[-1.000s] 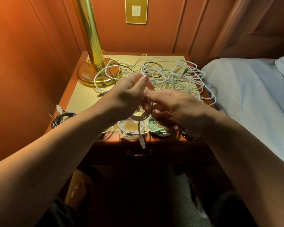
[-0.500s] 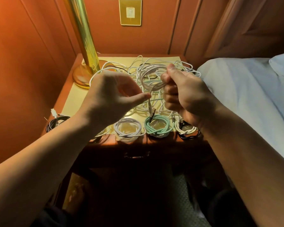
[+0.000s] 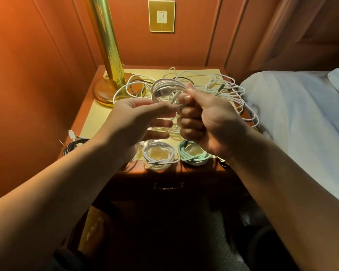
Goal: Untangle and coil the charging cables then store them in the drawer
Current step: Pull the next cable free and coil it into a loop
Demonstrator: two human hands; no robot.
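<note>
Head view: the white cable coil (image 3: 165,89) stands upright above the bench (image 3: 92,124), clenched in the right hand (image 3: 205,118), its loops reaching toward the left hand (image 3: 137,120), whose fingers pinch the loose end.

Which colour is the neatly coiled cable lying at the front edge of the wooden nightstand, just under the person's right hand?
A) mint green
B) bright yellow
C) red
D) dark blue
A: the coiled mint-green cable lies at the front edge of the wooden nightstand, partly hidden under the right hand, beside a coiled white cable.
</note>
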